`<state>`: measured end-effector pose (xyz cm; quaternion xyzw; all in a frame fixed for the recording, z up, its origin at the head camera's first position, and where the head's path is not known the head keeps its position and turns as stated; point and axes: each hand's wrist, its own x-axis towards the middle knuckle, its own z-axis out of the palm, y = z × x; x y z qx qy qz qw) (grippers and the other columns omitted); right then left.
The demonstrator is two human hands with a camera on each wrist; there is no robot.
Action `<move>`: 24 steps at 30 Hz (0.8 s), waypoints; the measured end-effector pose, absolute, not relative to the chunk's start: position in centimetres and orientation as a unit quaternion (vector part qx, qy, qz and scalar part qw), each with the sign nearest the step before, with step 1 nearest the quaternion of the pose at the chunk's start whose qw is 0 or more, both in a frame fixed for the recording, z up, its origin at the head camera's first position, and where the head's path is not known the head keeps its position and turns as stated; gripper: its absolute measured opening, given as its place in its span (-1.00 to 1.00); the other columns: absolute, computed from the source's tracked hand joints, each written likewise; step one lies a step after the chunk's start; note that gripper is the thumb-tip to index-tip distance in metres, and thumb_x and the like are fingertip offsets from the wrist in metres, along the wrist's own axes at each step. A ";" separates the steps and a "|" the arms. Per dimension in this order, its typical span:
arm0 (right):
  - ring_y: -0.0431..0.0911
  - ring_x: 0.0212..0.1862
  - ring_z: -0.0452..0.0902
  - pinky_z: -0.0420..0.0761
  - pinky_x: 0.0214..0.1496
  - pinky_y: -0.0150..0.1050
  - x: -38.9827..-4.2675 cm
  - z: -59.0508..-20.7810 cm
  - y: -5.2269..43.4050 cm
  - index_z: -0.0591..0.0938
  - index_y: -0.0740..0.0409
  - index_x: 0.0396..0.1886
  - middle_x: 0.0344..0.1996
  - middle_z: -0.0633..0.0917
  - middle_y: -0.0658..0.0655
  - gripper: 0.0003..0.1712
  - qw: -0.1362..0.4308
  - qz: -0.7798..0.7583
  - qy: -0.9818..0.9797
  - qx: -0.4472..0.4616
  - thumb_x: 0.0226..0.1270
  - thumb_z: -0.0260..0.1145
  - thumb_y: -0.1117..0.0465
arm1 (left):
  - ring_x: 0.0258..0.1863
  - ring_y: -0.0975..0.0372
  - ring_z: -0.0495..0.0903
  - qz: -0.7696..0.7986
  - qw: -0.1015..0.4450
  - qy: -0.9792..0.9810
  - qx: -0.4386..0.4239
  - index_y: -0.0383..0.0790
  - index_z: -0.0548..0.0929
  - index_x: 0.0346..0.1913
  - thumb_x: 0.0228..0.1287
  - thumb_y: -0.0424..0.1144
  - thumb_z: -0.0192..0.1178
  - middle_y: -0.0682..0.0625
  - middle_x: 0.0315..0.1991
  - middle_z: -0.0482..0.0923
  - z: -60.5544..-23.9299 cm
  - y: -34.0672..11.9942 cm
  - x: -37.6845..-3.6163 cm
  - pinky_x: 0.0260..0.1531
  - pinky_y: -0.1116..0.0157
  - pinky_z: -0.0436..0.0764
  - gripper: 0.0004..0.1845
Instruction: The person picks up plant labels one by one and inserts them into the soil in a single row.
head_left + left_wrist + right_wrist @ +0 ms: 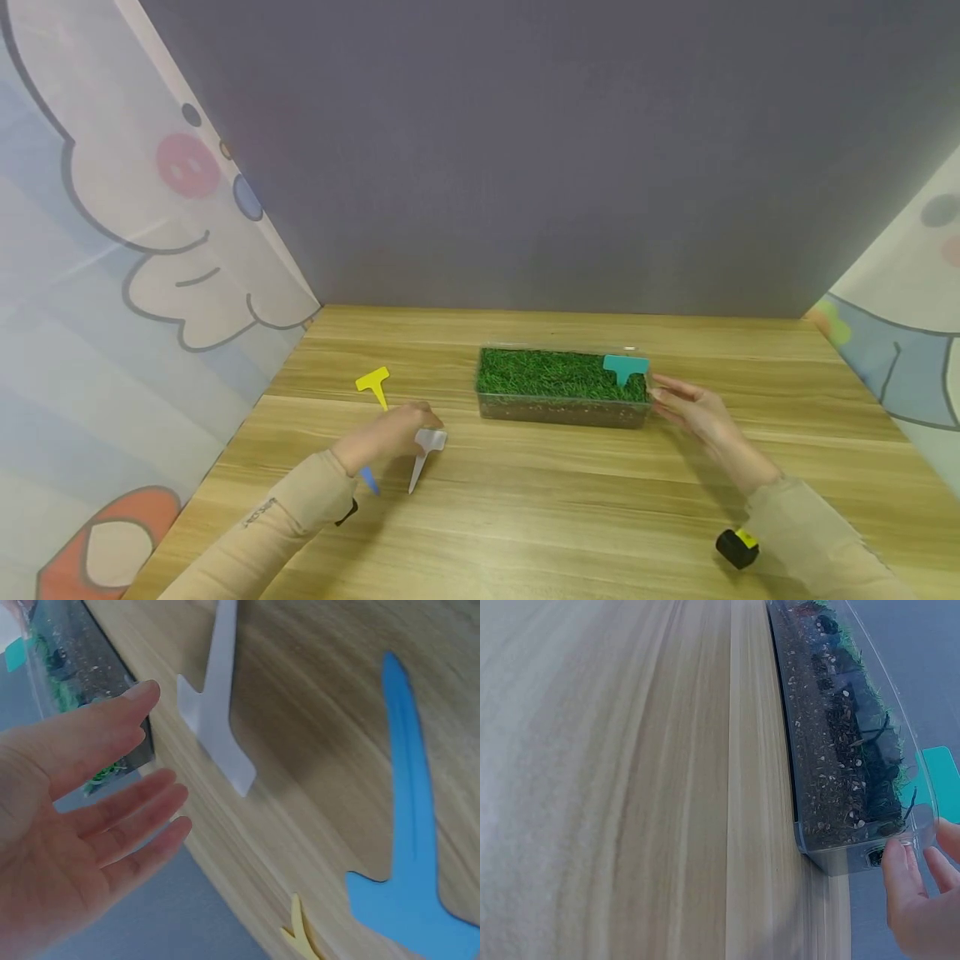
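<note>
A clear planter box (562,410) filled with soil and green grass (540,372) stands on the table. A teal T-shaped plant label (626,365) is upright in the grass near its right end. My right hand (697,417) holds that end, thumb and fingers (901,881) at the wall and rim. On the left, my left hand (90,817) hovers with fingers spread and nothing in them. Beside it lies a white plant label (217,727). A blue label (412,825) is partly hidden under the hand in the head view. Farther back lies a yellow label (374,383).
The wood-grain table (540,508) ends at a dark grey panel (525,167) behind. Cartoon-printed cloth (112,333) hangs along the left side, with more on the right. A small black device (737,548) with a yellow part sits by the right sleeve.
</note>
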<state>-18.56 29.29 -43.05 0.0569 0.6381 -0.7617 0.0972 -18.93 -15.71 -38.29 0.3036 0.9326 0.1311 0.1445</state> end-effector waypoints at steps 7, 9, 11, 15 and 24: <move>-0.35 -0.15 0.51 0.44 -0.01 -0.40 -17.9 -41.9 28.6 0.35 0.08 0.19 0.24 0.20 0.27 -0.35 0.096 -0.737 0.667 0.041 0.07 0.32 0.16 | -0.14 0.07 0.49 0.130 0.153 0.936 0.289 -0.32 0.55 -0.03 -0.19 -0.45 0.36 -0.11 -0.12 0.45 -38.8 -15.9 -19.2 -0.16 0.18 0.53 -0.49; -0.34 -0.15 0.53 0.46 -0.03 -0.41 -18.2 -42.2 28.8 0.42 0.01 0.14 0.12 0.42 0.12 -0.40 0.098 -0.746 0.656 0.050 0.03 0.35 0.16 | -0.15 0.07 0.49 0.130 0.153 0.938 0.284 -0.33 0.55 -0.04 -0.21 -0.45 0.37 -0.10 -0.13 0.45 -39.0 -15.9 -19.3 -0.16 0.18 0.53 -0.48; -0.32 -0.15 0.53 0.46 -0.04 -0.40 -18.5 -42.8 29.2 0.48 -0.05 0.08 -0.05 0.54 -0.07 -0.44 0.101 -0.756 0.644 0.053 -0.01 0.38 0.16 | -0.14 0.07 0.49 0.129 0.152 0.938 0.282 -0.32 0.55 -0.04 -0.22 -0.44 0.37 -0.10 -0.13 0.45 -39.2 -16.0 -19.5 -0.15 0.19 0.52 -0.48; -0.32 -0.15 0.53 0.45 -0.03 -0.39 -18.8 -43.5 29.6 0.45 0.00 0.11 -0.13 0.55 -0.17 -0.36 0.106 -0.762 0.638 0.043 -0.06 0.41 0.12 | -0.17 0.09 0.49 0.129 0.153 0.937 0.287 -0.33 0.55 -0.06 -0.23 -0.44 0.38 -0.10 -0.17 0.46 -39.6 -16.0 -19.7 -0.17 0.19 0.53 -0.49; -0.32 -0.13 0.53 0.43 -0.01 -0.39 -19.2 -44.0 29.8 0.32 0.10 0.22 0.25 0.17 0.21 -0.13 0.107 -0.761 0.637 0.064 -0.16 0.46 0.07 | -0.22 0.08 0.47 0.139 0.160 0.931 0.297 -0.33 0.55 -0.12 -0.28 -0.45 0.39 -0.07 -0.24 0.39 -40.1 -16.3 -20.2 -0.19 0.17 0.53 -0.51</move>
